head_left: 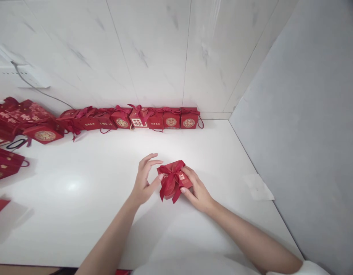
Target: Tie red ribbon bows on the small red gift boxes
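Evidently, work on the red box (176, 184) is well advanced: its ribbon bow (173, 174) is already tied across the top, both loops formed and two tails hanging toward the person. What is left, in my judgement, is minor: perhaps evening out the bow, then setting the box down clear of the hands. Whether the box is filled cannot be determined.

The item sits on the white table (93, 214), near the middle of the view and in front of the person, well apart from the row of boxes (155, 122) along the tiled wall (153, 49). Those pieces also carry ribbon (several bear round gold emblems), and more boxes (44, 131) are grouped at the left.

The right hand (199, 194) is closed around the box's right side, thumb in front and fingers behind. The left hand (142, 181) is open at the opposite side, fingers curved and parted from the thumb; contact at the thumb tip cannot be confirmed.

Condition: red surface, pale lettering (182, 177) right of the knot, curved flaps beneath the bow, glossy darker ribbon. No tear is visible.
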Motion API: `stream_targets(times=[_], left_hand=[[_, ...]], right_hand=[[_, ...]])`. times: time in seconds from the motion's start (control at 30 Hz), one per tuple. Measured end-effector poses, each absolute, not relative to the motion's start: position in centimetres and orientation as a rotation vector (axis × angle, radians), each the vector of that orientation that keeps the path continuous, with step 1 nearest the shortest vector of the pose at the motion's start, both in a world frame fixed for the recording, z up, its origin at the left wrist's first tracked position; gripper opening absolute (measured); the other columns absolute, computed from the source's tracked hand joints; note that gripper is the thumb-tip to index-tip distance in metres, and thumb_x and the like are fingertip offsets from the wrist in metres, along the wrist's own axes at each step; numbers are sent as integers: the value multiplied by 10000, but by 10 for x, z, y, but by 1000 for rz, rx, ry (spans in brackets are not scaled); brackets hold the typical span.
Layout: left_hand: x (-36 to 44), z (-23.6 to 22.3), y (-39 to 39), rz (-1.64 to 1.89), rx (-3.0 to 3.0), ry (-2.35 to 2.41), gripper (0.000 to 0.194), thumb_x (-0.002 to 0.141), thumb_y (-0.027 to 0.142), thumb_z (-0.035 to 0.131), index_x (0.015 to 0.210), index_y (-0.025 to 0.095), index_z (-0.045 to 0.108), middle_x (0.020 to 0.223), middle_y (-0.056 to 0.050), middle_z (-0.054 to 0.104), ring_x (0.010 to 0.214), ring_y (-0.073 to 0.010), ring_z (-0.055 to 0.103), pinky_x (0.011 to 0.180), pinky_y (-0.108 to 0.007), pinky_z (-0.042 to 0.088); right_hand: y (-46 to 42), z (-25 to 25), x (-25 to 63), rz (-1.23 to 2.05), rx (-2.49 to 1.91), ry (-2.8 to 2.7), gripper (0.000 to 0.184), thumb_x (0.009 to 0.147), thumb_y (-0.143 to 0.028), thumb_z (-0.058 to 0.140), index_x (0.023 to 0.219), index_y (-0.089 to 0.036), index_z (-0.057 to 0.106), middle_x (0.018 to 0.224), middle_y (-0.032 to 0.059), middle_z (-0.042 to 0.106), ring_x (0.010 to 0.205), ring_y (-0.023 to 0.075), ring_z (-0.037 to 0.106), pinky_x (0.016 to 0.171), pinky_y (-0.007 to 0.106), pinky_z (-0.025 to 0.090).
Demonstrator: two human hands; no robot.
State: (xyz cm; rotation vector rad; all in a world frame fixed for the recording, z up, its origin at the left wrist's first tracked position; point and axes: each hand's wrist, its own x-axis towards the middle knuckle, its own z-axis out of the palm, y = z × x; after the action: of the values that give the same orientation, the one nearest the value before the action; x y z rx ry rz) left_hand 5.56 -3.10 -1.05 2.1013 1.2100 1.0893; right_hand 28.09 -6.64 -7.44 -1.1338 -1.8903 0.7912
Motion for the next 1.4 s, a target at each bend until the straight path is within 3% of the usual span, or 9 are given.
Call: stream_targets(times=[0.1,0.2,0.47,0.7,0.9,0.97,1.07,1.27,1.4], left_hand=[[51,9,-15,841,2170,1176,128,900,294,562,991,237,631,1408,-76,461,1373,-270,370,1128,-463,362],[53,17,-6,686,2135,1127,138,907,319,552,853,228,641,1398,-57,483,1348,-264,408,1119,-449,378],[48,8,-4,681,2009,1095,116,887,326,583,891,214,613,1333,-86,533,1268,-243,494,1087,-419,400],[46,-4,-8,782,1832,1085,187,864,342,637,764,200,566,1290,-66,557,1239,-223,512,1076,-392,397],[51,-13,-8,802,1696,936,219,883,335,606,723,187,605,1346,-71,506,1302,-251,470,1122,-425,361],[51,-14,-8,801,1619,903,245,889,339,597,701,184,621,1320,-74,522,1311,-261,463,1111,-426,375],[51,-16,-9,803,1509,876,297,895,352,589,657,176,611,1280,-74,554,1294,-268,478,1112,-432,364],[48,-21,-7,830,1374,927,375,878,394,612,613,155,497,1264,-87,567,1176,-276,547,1034,-433,396],[48,-23,-6,815,1416,962,363,892,417,587,643,165,510,1297,-95,552,1222,-289,507,1023,-434,381]], right_hand=[[-66,-74,280,793,-1113,-1888,607,968,-489,435,1497,-254,252,1548,123,334,1416,261,355,1139,480,360],[-64,-70,284,774,-1099,-1906,604,966,-469,456,1492,-248,259,1542,133,333,1422,257,346,1146,477,354],[-55,-38,299,773,-1036,-2071,564,963,-448,481,1475,-259,338,1609,112,204,1471,262,259,1162,471,335],[-47,1,283,654,-1111,-1875,156,966,-281,460,1037,-223,586,1430,117,477,1369,225,421,1100,435,407],[-35,27,278,609,-840,-2423,372,882,-340,632,1236,-246,567,1542,85,353,1473,270,228,1193,555,202],[-34,25,276,627,-818,-2456,244,899,-344,625,1128,-260,628,1530,58,375,1460,249,260,1195,534,214],[-34,19,276,620,-797,-2394,130,949,-277,547,907,-241,665,1480,37,443,1413,216,344,1166,463,299],[-34,26,295,629,-759,-2352,118,949,-176,513,920,-215,620,1148,74,638,1086,198,573,997,422,438],[-31,32,308,675,-769,-2488,135,941,-120,501,906,-201,603,909,31,644,861,163,569,879,365,446]])
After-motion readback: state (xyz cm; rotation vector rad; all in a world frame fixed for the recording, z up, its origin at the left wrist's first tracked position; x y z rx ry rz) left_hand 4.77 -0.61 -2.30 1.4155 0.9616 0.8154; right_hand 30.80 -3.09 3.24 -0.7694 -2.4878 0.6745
